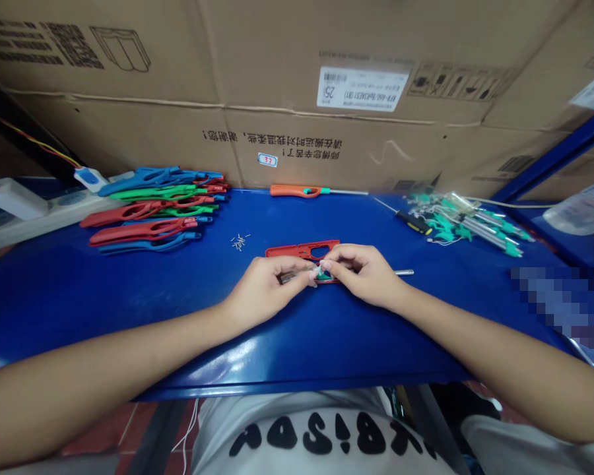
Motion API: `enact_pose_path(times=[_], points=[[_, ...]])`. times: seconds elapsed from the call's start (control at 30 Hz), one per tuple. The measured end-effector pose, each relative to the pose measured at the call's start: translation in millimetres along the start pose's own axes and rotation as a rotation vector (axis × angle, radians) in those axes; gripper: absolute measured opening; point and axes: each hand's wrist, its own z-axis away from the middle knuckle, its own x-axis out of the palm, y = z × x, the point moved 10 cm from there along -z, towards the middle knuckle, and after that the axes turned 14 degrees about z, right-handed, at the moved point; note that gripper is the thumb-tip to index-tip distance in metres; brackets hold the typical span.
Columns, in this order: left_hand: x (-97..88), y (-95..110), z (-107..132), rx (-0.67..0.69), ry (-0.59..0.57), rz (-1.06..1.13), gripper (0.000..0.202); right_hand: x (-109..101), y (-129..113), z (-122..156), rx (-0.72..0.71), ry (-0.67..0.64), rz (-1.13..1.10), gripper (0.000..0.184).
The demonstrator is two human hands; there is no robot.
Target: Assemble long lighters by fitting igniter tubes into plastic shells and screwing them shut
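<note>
A red plastic handle shell (301,251) lies flat on the blue table (129,310), just beyond my fingers. My left hand (267,287) and my right hand (363,270) meet over its near edge, fingertips pinched together on a small inner assembly with a green part (321,276) and a thin metal tube (403,272) that sticks out to the right. The fingers of both hands are curled closed around this piece. Much of the piece is hidden under my fingers.
A pile of red, green and blue handle shells (156,211) lies at the back left. Small screws (238,241) sit near it. An orange lighter (307,191), a screwdriver (408,221) and several green-tipped metal tubes (468,224) lie at the back. Cardboard boxes (297,86) wall off the rear.
</note>
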Motion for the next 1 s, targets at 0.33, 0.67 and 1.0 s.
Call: enact_pose_path(times=[0.33, 0.67, 1.0], points=[[-4.8, 27, 1, 0.169, -0.122, -0.362, 0.02, -4, 4, -3, 0.066, -0.056, -0.091, 0.03], [-3.3, 26, 1, 0.211, -0.187, -0.641, 0.015, -5, 7, -4, 0.105, -0.085, -0.114, 0.028], [-4.3, 31, 3, 0.18, -0.224, -0.618, 0.011, -7, -10, 3, -0.141, -0.08, 0.156, 0.027]])
